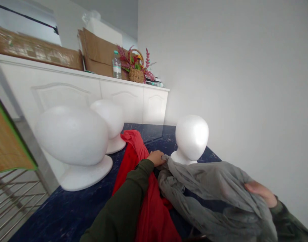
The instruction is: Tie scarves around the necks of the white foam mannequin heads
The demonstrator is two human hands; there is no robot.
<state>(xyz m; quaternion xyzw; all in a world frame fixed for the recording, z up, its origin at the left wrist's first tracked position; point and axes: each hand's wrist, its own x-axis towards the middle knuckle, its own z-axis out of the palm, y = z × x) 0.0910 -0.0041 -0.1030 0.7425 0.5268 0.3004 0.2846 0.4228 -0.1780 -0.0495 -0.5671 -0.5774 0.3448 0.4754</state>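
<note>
A grey scarf [214, 191] lies bunched across the dark blue table [68, 208]. My left hand [157, 158] grips one end of it close to the base of a white foam head [191, 138]. My right hand [261, 193] holds the other end, half buried in the cloth, at the right edge. A red scarf [148, 201] stretches along the table under my left forearm. Two more white foam heads [73, 141] [110, 122] stand at the left.
A white cabinet [93, 90] behind the table carries cardboard boxes [98, 53], a water bottle [117, 65] and a basket of flowers [136, 69]. A metal rack [12, 198] stands at the left. A bare white wall runs along the right.
</note>
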